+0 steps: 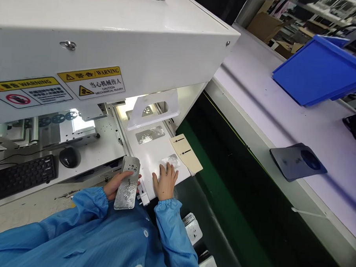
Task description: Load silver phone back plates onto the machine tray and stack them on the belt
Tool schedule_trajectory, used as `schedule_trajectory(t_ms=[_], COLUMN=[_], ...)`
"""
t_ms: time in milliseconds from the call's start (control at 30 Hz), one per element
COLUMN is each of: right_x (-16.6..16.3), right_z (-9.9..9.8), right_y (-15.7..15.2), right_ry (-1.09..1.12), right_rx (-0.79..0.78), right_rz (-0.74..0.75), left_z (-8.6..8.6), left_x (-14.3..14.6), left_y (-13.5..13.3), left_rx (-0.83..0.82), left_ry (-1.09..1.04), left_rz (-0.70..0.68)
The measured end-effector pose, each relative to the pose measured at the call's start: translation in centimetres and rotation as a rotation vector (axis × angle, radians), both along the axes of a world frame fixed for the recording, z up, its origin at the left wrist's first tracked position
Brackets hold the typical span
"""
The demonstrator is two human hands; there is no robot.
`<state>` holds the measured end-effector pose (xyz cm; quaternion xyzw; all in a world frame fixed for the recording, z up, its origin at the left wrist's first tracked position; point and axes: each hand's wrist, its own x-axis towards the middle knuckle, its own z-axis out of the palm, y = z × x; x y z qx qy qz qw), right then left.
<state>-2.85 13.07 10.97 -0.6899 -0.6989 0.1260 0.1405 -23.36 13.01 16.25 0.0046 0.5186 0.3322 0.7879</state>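
Note:
My left hand (114, 186) grips a stack of shiny silver phone-back-shaped sheets (126, 194), its thumb on top near their round holes. My right hand (165, 185) lies open, fingertips touching another silver sheet (173, 159) on the white conveyor belt (149, 158). Farther along the belt, a similar silver sheet (150, 135) lies flat just outside the machine's opening. Part of the sheet by my right hand is hidden beneath the fingers.
The white machine (169, 54) overhangs the belt, with a clear guard (155, 107) at its opening. Cream board (187, 153) sits at the belt's right edge. A keyboard (21, 178) and mouse (68, 157) are left; blue bins (319, 72) stand right. Stacked plates (194, 230) lie below my right sleeve.

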Motion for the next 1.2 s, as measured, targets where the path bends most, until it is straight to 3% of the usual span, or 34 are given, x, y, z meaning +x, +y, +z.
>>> schedule_trajectory(t_ms=[233,367,500,567,667,733,1000,1200], right_x=[-0.1,0.1,0.5,0.6,0.9,1.1,2.1,2.6], right_z=[0.3,3.1,6.0,6.5,5.9,5.1,3.0,2.6], right_y=[0.1,-0.8,-3.5,-5.2,-7.8,-9.5,-14.6,-17.2], right_ry=[0.069,0.285,0.496,0.593,0.785,0.865,1.142,1.279], right_rx=[0.016,0.119,0.168,0.108,-0.043,-0.109,-0.236,-0.157], right_rz=[-0.015,0.023,0.196,0.108,-0.174,-0.255,-0.304,-0.364], left_z=[-0.2,0.4,1.2,1.2,0.5,0.0,-1.1,-1.6], left_x=[0.1,0.3,1.0,1.8,3.3,4.3,5.6,7.1], left_y=[0.1,0.0,-0.2,-0.6,-1.7,-2.8,-8.0,-9.8], left_rx=[0.009,0.002,0.117,0.162,0.208,0.225,0.163,0.173], left_ry=[-0.05,-0.142,0.007,0.058,0.048,0.028,0.106,0.115], left_rz=[-0.063,-0.113,-0.233,-0.267,-0.341,-0.362,-0.404,-0.463])
